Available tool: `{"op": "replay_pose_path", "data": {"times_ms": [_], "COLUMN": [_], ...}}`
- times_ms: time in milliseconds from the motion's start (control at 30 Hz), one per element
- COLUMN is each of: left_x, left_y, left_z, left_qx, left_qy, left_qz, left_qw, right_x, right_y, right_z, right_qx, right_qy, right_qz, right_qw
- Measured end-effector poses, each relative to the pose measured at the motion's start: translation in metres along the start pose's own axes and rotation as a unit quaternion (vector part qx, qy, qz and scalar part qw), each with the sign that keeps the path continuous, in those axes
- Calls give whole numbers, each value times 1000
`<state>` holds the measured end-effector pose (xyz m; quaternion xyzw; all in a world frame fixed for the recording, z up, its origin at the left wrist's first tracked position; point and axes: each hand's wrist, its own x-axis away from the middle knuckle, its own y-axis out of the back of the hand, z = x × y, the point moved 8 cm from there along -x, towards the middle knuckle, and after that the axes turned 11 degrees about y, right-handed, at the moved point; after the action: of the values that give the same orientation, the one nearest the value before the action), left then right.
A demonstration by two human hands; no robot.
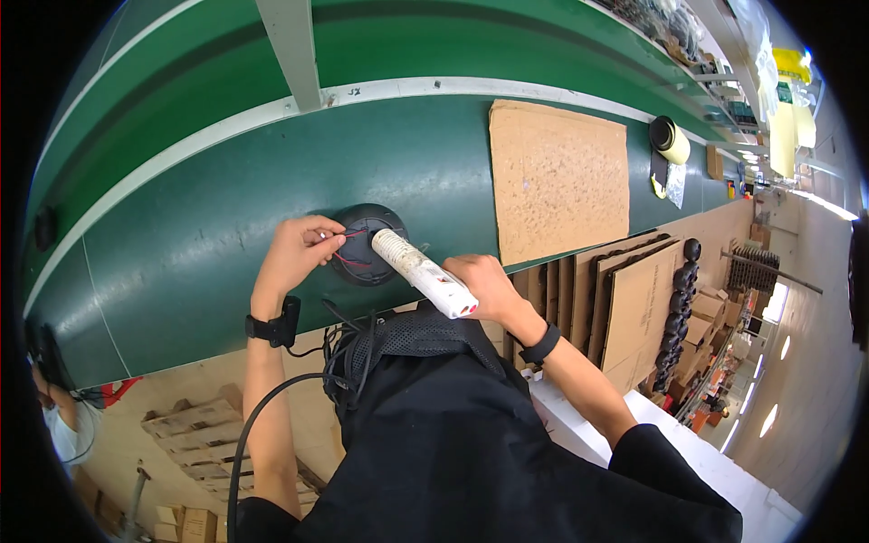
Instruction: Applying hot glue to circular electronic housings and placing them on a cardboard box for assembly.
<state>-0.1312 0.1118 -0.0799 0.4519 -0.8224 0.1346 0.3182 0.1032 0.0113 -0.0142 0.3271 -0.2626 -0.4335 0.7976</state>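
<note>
Head view: left hand (294,253) pinches wires (348,249) on round black part (367,242); right hand (484,282) grips glue gun (424,271) near belt edge.

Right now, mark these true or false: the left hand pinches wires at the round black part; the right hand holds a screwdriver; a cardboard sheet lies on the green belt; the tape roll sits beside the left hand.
1. The left hand pinches red wires at the round black part: true.
2. The right hand holds a screwdriver: false, it holds a white glue gun.
3. A cardboard sheet lies on the green belt: true.
4. The tape roll sits beside the left hand: false, it lies far right, past the cardboard.
</note>
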Motion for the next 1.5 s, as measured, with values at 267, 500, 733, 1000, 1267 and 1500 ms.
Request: {"op": "replay_pose_path", "data": {"times_ms": [267,500,733,1000,1267,1500], "left_x": [-25,-38,-42,-38,-16,6], "left_y": [-14,-21,-22,-20,-2,0], "left_z": [-16,-23,-20,-17,0,20], "left_qx": [111,29,45,56,93,122], "left_qy": [-40,-63,-62,-61,-44,-7], "left_qz": [47,-39,-44,-39,-1,14], "left_qw": [992,997,996,996,995,992], "right_x": [5,-7,-15,-19,-10,-9], "right_y": [10,5,7,10,12,10], "right_z": [-1,3,10,19,17,9], "right_qx": [-39,-9,50,79,94,91], "right_qy": [69,87,63,40,34,26], "right_qz": [63,108,136,145,173,151], "right_qw": [995,990,987,986,980,984]}}
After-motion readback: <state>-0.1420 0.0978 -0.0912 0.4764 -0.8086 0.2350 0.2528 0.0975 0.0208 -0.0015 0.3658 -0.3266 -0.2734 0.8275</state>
